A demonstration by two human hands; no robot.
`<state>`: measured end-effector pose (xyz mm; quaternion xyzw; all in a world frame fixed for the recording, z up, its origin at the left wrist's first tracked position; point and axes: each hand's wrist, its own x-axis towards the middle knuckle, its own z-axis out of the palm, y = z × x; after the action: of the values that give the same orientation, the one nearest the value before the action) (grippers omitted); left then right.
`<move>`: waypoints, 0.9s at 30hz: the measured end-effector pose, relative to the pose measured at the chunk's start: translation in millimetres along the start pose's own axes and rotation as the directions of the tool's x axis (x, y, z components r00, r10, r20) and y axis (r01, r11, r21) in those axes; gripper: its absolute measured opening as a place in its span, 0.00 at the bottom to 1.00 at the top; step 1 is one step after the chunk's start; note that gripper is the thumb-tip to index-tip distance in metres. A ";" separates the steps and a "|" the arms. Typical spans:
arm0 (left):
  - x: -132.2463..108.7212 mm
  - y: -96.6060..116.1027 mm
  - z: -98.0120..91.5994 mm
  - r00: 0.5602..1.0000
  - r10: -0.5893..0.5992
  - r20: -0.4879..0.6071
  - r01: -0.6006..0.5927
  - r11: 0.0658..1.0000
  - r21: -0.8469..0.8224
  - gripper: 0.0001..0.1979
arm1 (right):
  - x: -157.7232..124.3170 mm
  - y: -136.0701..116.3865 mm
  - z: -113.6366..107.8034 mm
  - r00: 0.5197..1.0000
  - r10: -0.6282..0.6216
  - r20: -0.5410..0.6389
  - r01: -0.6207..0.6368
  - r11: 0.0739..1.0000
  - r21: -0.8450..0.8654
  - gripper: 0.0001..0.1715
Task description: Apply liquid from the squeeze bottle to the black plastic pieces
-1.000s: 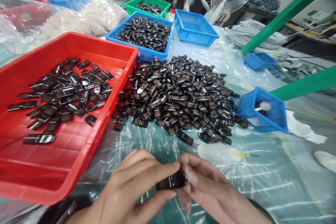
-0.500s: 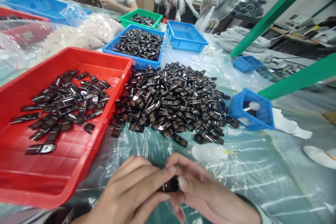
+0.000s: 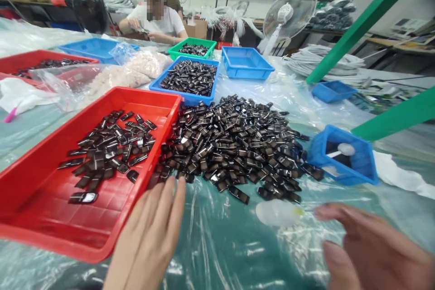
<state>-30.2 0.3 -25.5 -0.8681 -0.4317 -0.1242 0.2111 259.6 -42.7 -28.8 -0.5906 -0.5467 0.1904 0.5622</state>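
My left hand (image 3: 149, 231) lies over the right wall of the red tray (image 3: 139, 199), fingers stretched forward to the near left edge of a big pile of dark glossy pieces (image 3: 234, 145). Whether its fingertips touch a piece is hard to tell. At the lower right, my right hand (image 3: 370, 244) is slightly blurred, thumb and fingers apart, with nothing between them. Its fingertips are just right of a translucent white bottle (image 3: 277, 213) with a yellowish tip, lying on its side. More dark pieces (image 3: 112, 145) lie loosely inside the red tray.
A small blue bin (image 3: 343, 156) holding a white spoon-like tool stands right of the pile. Behind are a filled blue tray (image 3: 190, 79), a green tray (image 3: 192, 49) and another blue tray (image 3: 246, 63). Green posts (image 3: 367, 22) rise at right. A person (image 3: 158, 18) sits across the table.
My hands have moved apart, left hand toward the red tray and right hand to the right. The dark piece between them is no longer seen there. The view has tilted up.
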 end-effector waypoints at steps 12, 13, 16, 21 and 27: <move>34.7 20.0 22.1 0.975 -0.114 0.189 0.180 0.905 -0.385 0.14 | -6.0 3.3 25.4 0.870 0.378 0.317 -0.356 0.926 -0.128 0.17; 34.5 20.7 20.2 0.970 -0.121 0.212 0.209 0.860 -0.465 0.12 | -6.1 1.9 24.6 0.860 0.402 0.316 -0.382 0.916 -0.124 0.19; 35.4 21.8 14.0 0.942 -0.142 0.304 0.311 0.711 -0.631 0.08 | -7.3 -3.4 23.9 0.837 0.436 0.331 -0.429 0.898 -0.097 0.26; 35.5 21.1 14.4 0.896 -0.138 0.423 0.425 0.544 -0.723 0.10 | -9.9 -10.8 24.5 0.826 0.457 0.329 -0.470 0.882 -0.045 0.28; 31.3 23.7 19.9 0.857 -0.124 0.499 0.498 0.442 -0.746 0.17 | -6.4 -1.0 19.1 0.889 0.239 0.389 -0.208 0.971 -0.121 0.19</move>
<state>8.2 18.8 -36.7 -0.7650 -0.4993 -0.1911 -0.3591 241.0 -39.7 -36.1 -0.6189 -0.5855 0.3499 0.3895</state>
